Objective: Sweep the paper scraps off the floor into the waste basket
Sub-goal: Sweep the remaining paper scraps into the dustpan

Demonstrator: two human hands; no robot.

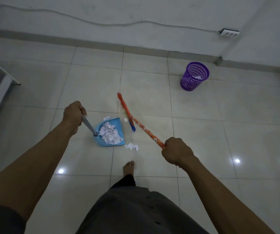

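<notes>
Gripping dustpan handle (88,124), left hand (74,115); right hand (176,152) grips broom (144,127); paper scraps (132,146) between.

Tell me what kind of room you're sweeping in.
Likely an indoor room in a home or office: pale tiled floor, white wall with a power strip and cable, purple waste basket near the corner.

One cam only, head-worn, wide-angle; faces fwd and down over the person's own torso (136,210); floor (203,149) close below, wall (136,12) farther ahead.
</notes>
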